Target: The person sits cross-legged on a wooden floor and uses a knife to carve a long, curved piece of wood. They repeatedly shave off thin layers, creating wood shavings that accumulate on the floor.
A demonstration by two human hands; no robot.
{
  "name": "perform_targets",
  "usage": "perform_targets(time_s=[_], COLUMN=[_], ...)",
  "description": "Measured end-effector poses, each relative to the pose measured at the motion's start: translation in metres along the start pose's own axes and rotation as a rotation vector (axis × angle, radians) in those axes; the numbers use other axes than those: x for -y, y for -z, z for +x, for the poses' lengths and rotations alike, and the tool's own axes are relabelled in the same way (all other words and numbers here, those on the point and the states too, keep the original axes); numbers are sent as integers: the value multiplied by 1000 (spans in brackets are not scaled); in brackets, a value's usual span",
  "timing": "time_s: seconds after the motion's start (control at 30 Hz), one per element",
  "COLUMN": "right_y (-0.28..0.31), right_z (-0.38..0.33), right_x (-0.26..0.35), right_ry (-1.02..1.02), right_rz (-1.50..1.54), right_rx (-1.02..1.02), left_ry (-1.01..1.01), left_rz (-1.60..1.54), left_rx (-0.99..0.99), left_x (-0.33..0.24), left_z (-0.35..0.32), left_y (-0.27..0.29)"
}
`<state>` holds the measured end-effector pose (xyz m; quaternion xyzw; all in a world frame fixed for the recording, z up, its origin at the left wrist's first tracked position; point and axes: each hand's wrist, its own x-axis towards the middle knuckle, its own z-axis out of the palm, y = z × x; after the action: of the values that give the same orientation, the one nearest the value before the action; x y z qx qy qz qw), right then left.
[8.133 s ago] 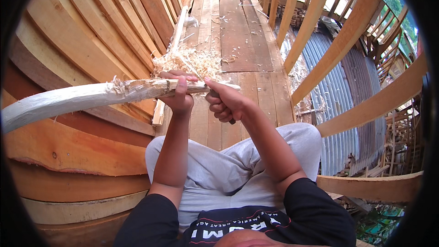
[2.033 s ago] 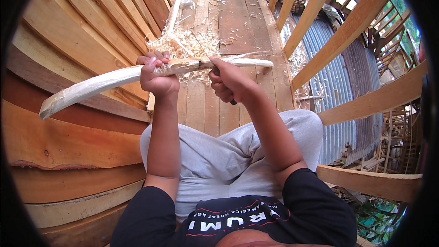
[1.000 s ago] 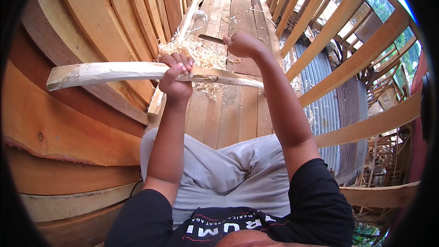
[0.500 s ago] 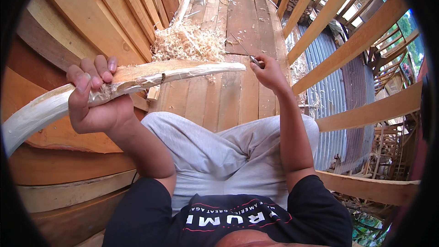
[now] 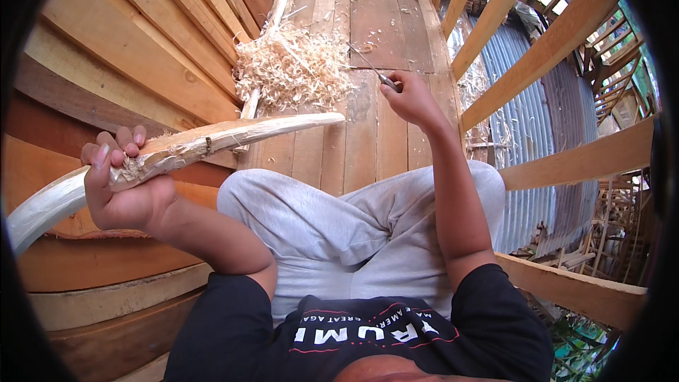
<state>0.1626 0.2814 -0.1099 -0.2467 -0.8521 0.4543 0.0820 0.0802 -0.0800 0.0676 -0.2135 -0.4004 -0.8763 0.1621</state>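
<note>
The person is sitting cross-legged in grey trousers (image 5: 353,233) and a black shirt (image 5: 368,332) on a plank floor (image 5: 368,134). At near left, the left hand (image 5: 124,191) is wrapping its fingers around a long, curved, pale stick (image 5: 212,143), gripping it at a rough, splintered patch. The stick is running from the lower left edge, through the fist, and tapering to a point toward the middle, raised above the floor and the left knee. To the right and a little farther, the right hand (image 5: 414,99) is closing around the handle of a thin knife (image 5: 371,71), whose blade is pointing away and to the left; the hand is well apart from the stick. Beyond the stick's tip, a heap of pale shavings (image 5: 293,67) is lying on the floor, beside a long, thin pole (image 5: 272,21) stretching into the distance. Slanted boards (image 5: 141,49) are rising along the left. On the right, wooden rails (image 5: 537,49) are crossing in front of corrugated metal sheets (image 5: 559,134).
</note>
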Motion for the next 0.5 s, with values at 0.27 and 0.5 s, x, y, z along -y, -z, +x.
perform_targets(time_s=[0.27,0.5], right_y=[2,1], right_z=[-2,-4], right_x=[6,9], right_ry=[-13,-37], right_rz=[-13,-31], right_rx=[13,28], left_ry=[-71,-85], left_rz=[84,118], left_rx=[-100,-215], left_x=[-5,10], left_z=[-1,3], left_y=[1,-6])
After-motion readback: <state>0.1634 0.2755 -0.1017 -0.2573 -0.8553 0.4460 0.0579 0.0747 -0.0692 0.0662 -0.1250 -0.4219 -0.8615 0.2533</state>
